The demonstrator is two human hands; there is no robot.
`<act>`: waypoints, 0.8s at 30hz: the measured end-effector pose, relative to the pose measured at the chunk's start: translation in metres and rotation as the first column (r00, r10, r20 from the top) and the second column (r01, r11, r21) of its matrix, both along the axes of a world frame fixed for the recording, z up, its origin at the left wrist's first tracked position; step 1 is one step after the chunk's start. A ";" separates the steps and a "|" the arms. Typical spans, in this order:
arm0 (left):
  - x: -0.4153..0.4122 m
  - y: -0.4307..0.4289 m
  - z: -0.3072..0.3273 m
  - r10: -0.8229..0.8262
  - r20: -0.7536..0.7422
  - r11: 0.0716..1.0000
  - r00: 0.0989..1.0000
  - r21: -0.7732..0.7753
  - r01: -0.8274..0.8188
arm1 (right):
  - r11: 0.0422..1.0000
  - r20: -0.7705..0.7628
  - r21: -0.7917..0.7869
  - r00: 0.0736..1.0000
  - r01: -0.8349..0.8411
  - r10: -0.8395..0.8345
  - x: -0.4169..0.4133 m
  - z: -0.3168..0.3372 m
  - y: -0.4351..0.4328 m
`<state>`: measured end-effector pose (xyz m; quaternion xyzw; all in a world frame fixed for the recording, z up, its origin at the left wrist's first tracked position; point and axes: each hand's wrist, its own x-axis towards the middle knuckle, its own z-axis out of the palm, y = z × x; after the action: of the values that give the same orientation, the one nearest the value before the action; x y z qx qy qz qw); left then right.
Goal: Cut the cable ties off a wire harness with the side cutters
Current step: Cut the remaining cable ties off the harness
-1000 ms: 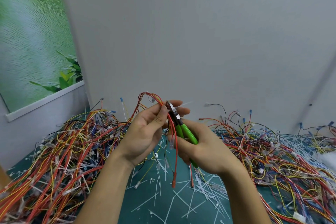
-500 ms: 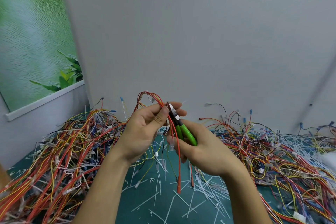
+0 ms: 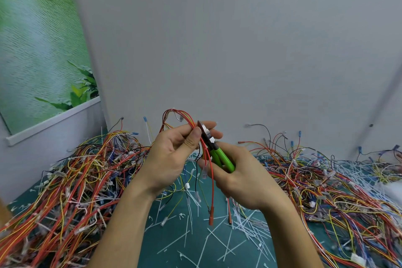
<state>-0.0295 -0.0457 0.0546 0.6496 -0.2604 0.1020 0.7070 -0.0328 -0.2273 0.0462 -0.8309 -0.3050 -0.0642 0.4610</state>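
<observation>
Left hand (image 3: pixel 171 159) is raised mid-frame over the green mat (image 3: pixel 169 252), thumb pressing the wire harness (image 3: pixel 191 123) against the fingers, a firm pinch. The harness, mostly red wires with some yellow, loops up above that hand, and its loose ends hang down between the 2 hands; 2 red terminals dangle low near the mat. Right hand (image 3: pixel 243 180) is just beside it, fingers curled round the green handles of the side cutters (image 3: pixel 217 154), handles squeezed close together in the palm. The cutter head points up-left and its tip sits against the harness right at the left thumb and fingertips; cannot tell whether the blades are fully closed or whether a tie sits between them. Cut white cable ties (image 3: pixel 195 246) are scattered on the mat below the hands. Big tangled pile of wires at left (image 3: pixel 76 180), another at right (image 3: pixel 326 191). Grey wall (image 3: pixel 217 39) behind, green plant poster (image 3: pixel 43 50) at upper left.
</observation>
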 end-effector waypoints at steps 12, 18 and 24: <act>0.000 0.001 -0.001 0.000 -0.023 1.000 1.000 0.011 0.000 | 0.999 -0.037 0.016 0.999 -0.031 0.031 -0.003 0.002 0.001; -0.003 -0.001 0.001 0.017 -0.008 0.999 1.000 0.046 -0.017 | 0.999 -0.050 0.036 0.999 -0.011 0.013 -0.002 0.002 -0.002; -0.004 -0.003 0.003 0.075 0.042 0.989 0.996 0.122 -0.079 | 1.000 -0.039 -0.005 0.999 -0.014 0.014 -0.001 0.002 -0.001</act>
<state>-0.0334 -0.0483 0.0576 0.6998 -0.2540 0.1248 0.6559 -0.0339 -0.2286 0.0482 -0.8310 -0.3021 -0.0440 0.4650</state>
